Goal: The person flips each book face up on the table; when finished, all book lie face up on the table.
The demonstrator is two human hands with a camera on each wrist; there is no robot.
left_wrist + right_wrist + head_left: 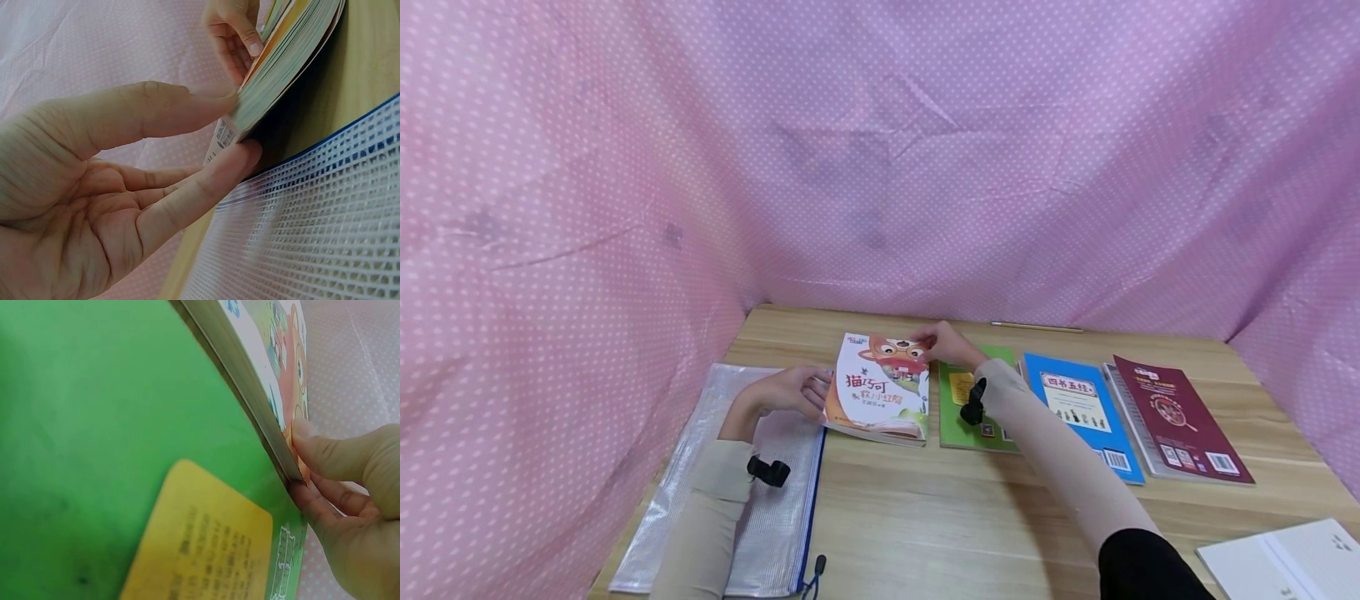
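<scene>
Nearest on the wooden surface [925, 517], the left hand [790, 390] pinches the near-left edge of the white-and-orange cartoon paperback book [880, 387], thumb above and fingers beneath, over the clear mesh zip pouch [775, 517]. Farther back, the right hand [943, 342] pinches the book's far corner, lifting it tilted just beside the green book [977, 417].

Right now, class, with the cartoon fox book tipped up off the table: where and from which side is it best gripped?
Grip the fox book by its two raised edges, thumb above and fingers beneath. The left hand already pinches the left edge, the right hand the far corner. Those lifted edges leave room underneath; its near edge looks to lie on the table.
</scene>
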